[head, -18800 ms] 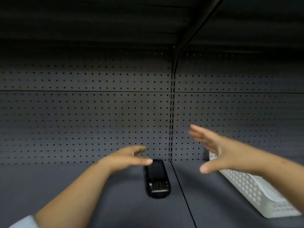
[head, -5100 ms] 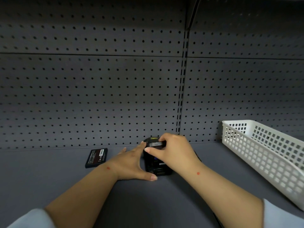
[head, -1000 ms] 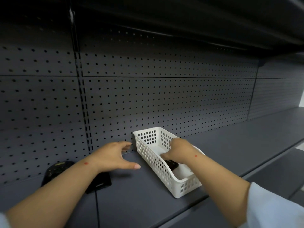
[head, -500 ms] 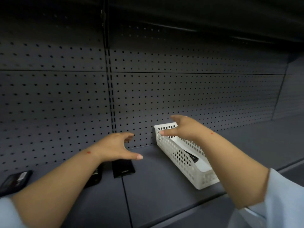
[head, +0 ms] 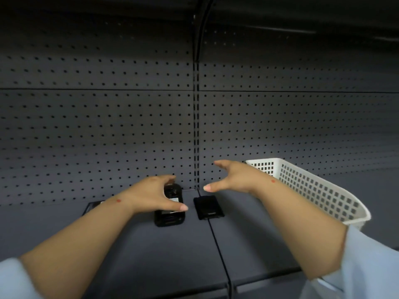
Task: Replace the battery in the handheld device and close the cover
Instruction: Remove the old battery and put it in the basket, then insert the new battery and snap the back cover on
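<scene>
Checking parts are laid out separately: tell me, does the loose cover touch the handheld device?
Apart. The head view shows bare shelf between the cover and the device.

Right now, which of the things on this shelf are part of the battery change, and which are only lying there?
Part of the job:
- handheld device, lying back up with its compartment open
- battery cover, loose beside the device
- flat black piece behind the left forearm, probably a battery, mostly hidden
- left hand and right hand, both open

Only lying there:
- white basket; its contents are not visible
- pegboard wall
</scene>
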A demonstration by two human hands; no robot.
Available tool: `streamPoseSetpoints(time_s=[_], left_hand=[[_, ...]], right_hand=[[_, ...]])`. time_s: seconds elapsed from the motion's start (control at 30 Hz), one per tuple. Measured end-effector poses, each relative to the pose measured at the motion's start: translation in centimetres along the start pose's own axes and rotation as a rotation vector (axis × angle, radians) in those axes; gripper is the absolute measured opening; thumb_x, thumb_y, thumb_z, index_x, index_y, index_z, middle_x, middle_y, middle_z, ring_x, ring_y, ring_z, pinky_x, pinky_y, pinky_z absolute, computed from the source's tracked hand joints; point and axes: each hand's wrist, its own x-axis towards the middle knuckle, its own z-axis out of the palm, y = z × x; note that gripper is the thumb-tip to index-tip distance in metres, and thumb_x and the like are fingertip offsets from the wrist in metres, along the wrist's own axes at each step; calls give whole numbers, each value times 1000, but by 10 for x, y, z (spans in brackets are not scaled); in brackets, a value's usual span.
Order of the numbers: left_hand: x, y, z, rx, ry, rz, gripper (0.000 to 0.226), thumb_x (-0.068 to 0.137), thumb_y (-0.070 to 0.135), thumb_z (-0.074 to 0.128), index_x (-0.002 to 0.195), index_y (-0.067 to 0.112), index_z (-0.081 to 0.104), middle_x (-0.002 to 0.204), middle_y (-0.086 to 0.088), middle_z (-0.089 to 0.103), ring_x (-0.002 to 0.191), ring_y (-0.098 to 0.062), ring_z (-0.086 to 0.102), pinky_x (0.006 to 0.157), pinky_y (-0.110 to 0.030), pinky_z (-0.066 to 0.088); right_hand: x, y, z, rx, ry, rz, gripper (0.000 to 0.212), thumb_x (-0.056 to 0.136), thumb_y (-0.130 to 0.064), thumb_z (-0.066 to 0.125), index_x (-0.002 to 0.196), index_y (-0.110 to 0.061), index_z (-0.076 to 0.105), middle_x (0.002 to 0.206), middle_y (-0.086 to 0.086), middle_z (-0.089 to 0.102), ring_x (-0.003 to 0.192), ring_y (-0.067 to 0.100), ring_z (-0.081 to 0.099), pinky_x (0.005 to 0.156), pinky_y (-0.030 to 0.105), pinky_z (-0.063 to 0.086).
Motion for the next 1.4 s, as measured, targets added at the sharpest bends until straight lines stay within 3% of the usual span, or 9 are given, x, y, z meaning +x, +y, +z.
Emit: streamPoseSetpoints(time_s=[0.07, 0.17, 0.33, 0.5, 0.73, 0.93, 1.07, 1.2, 1.4], left_hand=[[-6, -8, 0, -4, 15, -16, 101, 59, 60, 73, 140, 20, 30, 145, 3, 40, 129, -11, 39, 105, -22, 30], [-15, -19, 1, -32, 3, -23, 85, 67, 46, 75, 137, 24, 34, 140, 7, 45, 121, -4, 42, 94, -15, 28], [-25, -39, 7, 4, -10, -59, 97, 64, 52, 74, 143, 25, 23, 148, 7, 35, 133, -8, 34, 97, -13, 24], [-29, -55, 16, -11, -62, -124, 109, 60, 60, 73, 145, 22, 15, 153, 5, 25, 137, -10, 28, 108, -21, 22], [-25, -68, 27, -58, -66, -114, 109, 61, 59, 73, 145, 28, 11, 152, 7, 27, 136, -8, 29, 105, -18, 23], [-21, -70, 30, -95, -46, -61, 102, 63, 54, 74, 144, 32, 14, 151, 11, 27, 134, -4, 28, 102, -14, 22], [-19, -72, 32, -97, -55, -62, 101, 64, 55, 72, 143, 34, 15, 151, 10, 28, 133, -4, 29, 102, -16, 23], [-19, -74, 31, -79, -48, -77, 100, 64, 57, 71, 144, 32, 16, 151, 8, 29, 134, -7, 30, 104, -18, 24], [-40, -104, -2, 5, -12, -198, 127, 36, 86, 57, 144, 30, 19, 151, 7, 30, 134, -11, 33, 106, -21, 24]], right_hand=[[5, -6, 12, -13, -47, -9, 93, 70, -44, 74, 144, -26, 21, 155, -4, 23, 140, 18, 27, 111, 32, 25], [12, -12, 31, -22, -115, -19, 93, 70, -44, 74, 144, -26, 21, 154, -3, 24, 140, 18, 27, 108, 29, 27], [23, -15, 59, -45, -183, -22, 94, 67, -44, 76, 143, -25, 24, 153, -3, 28, 138, 16, 30, 109, 28, 25], [29, -13, 75, -85, -223, -57, 94, 67, -42, 77, 143, -23, 25, 150, -5, 33, 135, 13, 34, 103, 21, 26], [40, -7, 94, -129, -209, -89, 109, 54, -52, 80, 143, -25, 24, 149, -6, 35, 133, 11, 36, 109, 24, 29], [42, 0, 100, -115, -208, -124, 97, 51, -53, 80, 135, -34, 37, 139, -10, 47, 123, 7, 46, 106, 27, 37], [39, -1, 100, -86, -182, -140, 88, 58, -44, 81, 133, -34, 38, 132, -18, 47, 120, 6, 47, 99, 20, 36], [37, -1, 99, -102, -165, -140, 91, 59, -45, 80, 137, -32, 35, 140, -9, 47, 122, 8, 46, 99, 20, 35], [32, -5, 97, -142, -172, -105, 99, 62, -48, 78, 143, -29, 24, 147, -6, 37, 132, 11, 37, 104, 22, 29]])
